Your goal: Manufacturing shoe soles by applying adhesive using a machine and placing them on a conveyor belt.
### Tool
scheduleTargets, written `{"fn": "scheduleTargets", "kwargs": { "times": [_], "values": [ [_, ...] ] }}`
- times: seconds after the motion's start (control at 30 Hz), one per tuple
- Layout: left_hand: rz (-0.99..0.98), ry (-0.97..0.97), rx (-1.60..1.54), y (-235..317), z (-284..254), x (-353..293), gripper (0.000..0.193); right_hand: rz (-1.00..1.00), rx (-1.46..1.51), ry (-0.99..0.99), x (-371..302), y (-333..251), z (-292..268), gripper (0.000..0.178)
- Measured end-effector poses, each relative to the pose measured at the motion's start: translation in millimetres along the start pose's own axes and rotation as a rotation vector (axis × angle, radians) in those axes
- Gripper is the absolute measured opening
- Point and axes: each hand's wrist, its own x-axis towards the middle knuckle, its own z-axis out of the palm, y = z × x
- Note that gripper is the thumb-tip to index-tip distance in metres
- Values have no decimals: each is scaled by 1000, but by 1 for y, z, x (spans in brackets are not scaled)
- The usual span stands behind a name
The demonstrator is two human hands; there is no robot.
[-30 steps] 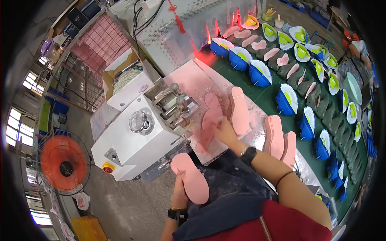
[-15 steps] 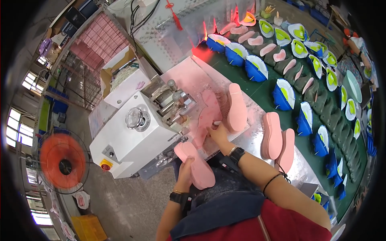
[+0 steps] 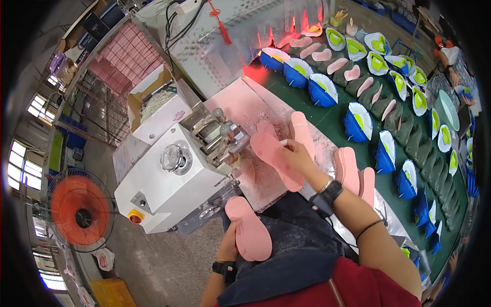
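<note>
My left hand (image 3: 229, 246) is closed on the narrow part of a pink insole stack (image 3: 250, 236), held low in front of my lap. My right hand (image 3: 299, 159) pinches the edge of a single pink insole (image 3: 276, 159) between thumb and fingers. That insole is tilted above the pink-dusted worktop (image 3: 258, 192), beside the metal rollers of a white machine (image 3: 158, 187). Under its far end, part of another pink piece (image 3: 265, 127) shows. Just beyond my right hand lies a banded insole stack (image 3: 302, 127), partly covered by the hand.
Two more pink insole stacks (image 3: 348, 169) lie right of my right wrist. Beyond runs a green conveyor belt (image 3: 327, 120) with blue-and-white shoe uppers (image 3: 359, 122) and dark shoe forms. An orange fan (image 3: 79, 207) stands left. A person (image 3: 452, 66) is at far right.
My right hand has lifted the single insole off the worktop and moved right with it. My left hand has lowered slightly, still holding its stack.
</note>
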Motion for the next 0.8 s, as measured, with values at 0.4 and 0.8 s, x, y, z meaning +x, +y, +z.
{"fn": "scheduleTargets", "kwargs": {
  "times": [0.4, 0.8],
  "values": [
    [23, 146, -45, 1, -2, -22, 42, 242, -110, -183, 111, -13, 52, 28],
    [242, 134, 450, -8, -17, -18, 44, -356, -201, 226, 124, -19, 36, 24]
  ]
}}
